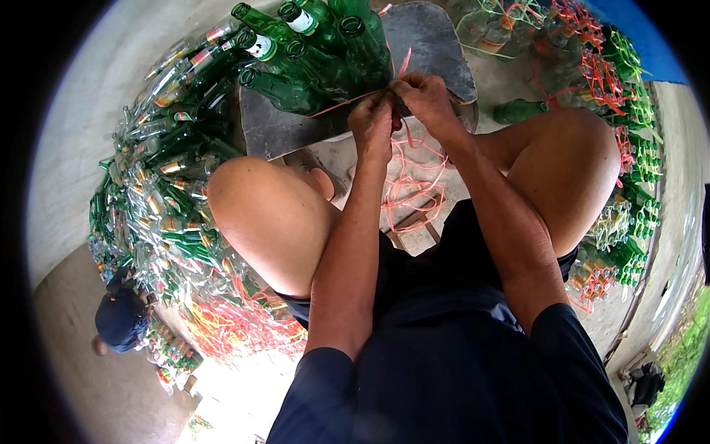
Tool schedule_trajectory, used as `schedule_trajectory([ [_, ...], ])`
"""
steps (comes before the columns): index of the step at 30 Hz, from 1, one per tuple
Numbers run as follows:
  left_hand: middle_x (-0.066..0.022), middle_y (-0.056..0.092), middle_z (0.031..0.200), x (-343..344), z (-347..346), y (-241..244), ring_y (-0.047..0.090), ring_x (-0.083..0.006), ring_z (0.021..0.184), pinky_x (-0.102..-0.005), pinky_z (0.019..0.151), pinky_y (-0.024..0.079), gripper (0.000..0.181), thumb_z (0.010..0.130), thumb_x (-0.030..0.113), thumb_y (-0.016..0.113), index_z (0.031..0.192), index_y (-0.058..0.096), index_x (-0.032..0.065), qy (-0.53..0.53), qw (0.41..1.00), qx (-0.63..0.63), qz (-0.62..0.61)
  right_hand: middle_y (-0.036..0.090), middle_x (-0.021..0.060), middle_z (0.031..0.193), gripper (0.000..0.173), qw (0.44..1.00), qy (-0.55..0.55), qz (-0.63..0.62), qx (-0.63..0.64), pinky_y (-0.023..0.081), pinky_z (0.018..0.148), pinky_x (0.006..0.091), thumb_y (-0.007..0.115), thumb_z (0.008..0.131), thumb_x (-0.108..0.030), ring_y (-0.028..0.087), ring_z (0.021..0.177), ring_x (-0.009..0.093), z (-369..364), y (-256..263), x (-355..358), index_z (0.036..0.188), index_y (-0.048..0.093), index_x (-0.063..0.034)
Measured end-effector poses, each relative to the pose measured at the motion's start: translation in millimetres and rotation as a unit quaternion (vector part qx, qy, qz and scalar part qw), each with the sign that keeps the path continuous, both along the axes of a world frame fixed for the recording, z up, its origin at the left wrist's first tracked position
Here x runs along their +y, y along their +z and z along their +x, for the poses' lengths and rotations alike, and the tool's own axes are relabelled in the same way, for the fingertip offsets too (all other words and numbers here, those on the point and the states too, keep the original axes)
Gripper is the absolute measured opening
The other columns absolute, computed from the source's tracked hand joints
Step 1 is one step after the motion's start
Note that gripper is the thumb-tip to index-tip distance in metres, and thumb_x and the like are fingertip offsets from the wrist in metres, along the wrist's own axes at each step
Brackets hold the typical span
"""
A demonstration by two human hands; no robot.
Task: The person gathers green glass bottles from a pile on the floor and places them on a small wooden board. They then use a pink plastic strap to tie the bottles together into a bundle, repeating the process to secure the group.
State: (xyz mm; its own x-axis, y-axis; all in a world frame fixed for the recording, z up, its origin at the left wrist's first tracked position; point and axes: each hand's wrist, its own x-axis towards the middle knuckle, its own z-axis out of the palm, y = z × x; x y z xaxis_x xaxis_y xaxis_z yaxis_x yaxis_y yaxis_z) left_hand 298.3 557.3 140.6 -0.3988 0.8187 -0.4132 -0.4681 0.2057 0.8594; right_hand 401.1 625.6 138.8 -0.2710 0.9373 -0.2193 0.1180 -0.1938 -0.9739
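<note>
Several green glass bottles (319,69) stand in a cluster on a dark, worn board (277,136) in front of my knees. A pink plastic strap (346,102) runs along the near side of the cluster. At the cluster's near right corner, my left hand (374,116) and my right hand (424,100) meet and pinch the strap between their fingers. One loose end sticks up beyond the fingers. From below my hands the rest hangs down into a tangled pink strap heap (413,188) on the floor between my legs. The exact crossing of the strap is hidden by my fingers.
A large pile of clear and green bottles (166,172) lies to the left. Strapped bottle bundles (602,83) line the right side, with a single green bottle (518,111) lying near my right knee. Red and yellow strapping (238,327) is heaped at lower left, near another person (119,319).
</note>
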Motion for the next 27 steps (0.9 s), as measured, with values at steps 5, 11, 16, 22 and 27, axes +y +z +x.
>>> schedule_trajectory([
  [5, -0.0002, 0.056, 0.066, -0.3, -2.3, -6.3, 0.048, -0.0084, 0.051, -0.0258, 0.047, 0.037, 0.019, 0.096, 0.012, 0.066, 0.080, 0.064, 0.0040, 0.004, 1.000, -0.014, 0.006, 0.065, 0.0022, 0.073, 0.024, 0.997, 0.021, -0.044, 0.054, 0.042, 0.053, 0.0264, 0.069, 0.092, -0.021, 0.055, 0.061, 0.009, 1.3, 2.5, -0.8, 0.090, 0.072, 0.0021],
  [11, 0.0004, 0.054, 0.071, 0.1, -4.0, 1.9, 0.046, -0.0088, 0.056, -0.0270, 0.051, 0.037, 0.017, 0.095, 0.012, 0.063, 0.080, 0.059, 0.0079, 0.002, 0.989, -0.147, -0.021, 0.063, 0.0025, 0.076, 0.024, 0.971, 0.054, -0.178, 0.148, 0.046, 0.055, 0.0252, 0.069, 0.094, -0.025, 0.057, 0.061, 0.010, 16.2, -9.1, 5.5, 0.092, 0.070, -0.0012],
  [16, 0.0000, 0.051, 0.069, 1.6, -11.0, -5.6, 0.044, -0.0099, 0.055, -0.0279, 0.052, 0.036, 0.020, 0.096, 0.013, 0.061, 0.078, 0.056, 0.0079, -0.010, 0.977, -0.210, -0.028, 0.068, 0.0081, 0.073, 0.017, 0.958, 0.007, -0.241, 0.156, 0.048, 0.050, 0.0264, 0.071, 0.093, -0.014, 0.061, 0.055, 0.013, -1.0, -3.2, 0.8, 0.090, 0.070, 0.0026],
  [22, 0.0002, 0.051, 0.069, 4.8, -12.9, -6.3, 0.044, -0.0102, 0.054, -0.0281, 0.052, 0.036, 0.019, 0.097, 0.013, 0.059, 0.079, 0.055, 0.0088, 0.002, 0.967, -0.246, -0.067, 0.069, 0.0128, 0.073, 0.018, 0.951, 0.008, -0.252, 0.179, 0.052, 0.052, 0.0293, 0.069, 0.094, -0.011, 0.066, 0.057, 0.018, -6.4, -7.0, 1.6, 0.092, 0.069, 0.0068],
  [27, 0.0013, 0.051, 0.069, 6.2, -10.7, -6.6, 0.045, -0.0092, 0.053, -0.0272, 0.051, 0.036, 0.016, 0.096, 0.012, 0.062, 0.081, 0.056, 0.0092, 0.015, 0.973, -0.217, -0.071, 0.068, 0.0129, 0.071, 0.017, 0.966, 0.017, -0.213, 0.149, 0.051, 0.049, 0.0306, 0.064, 0.095, -0.009, 0.065, 0.055, 0.018, -11.5, -13.2, 0.2, 0.090, 0.069, 0.0076],
])
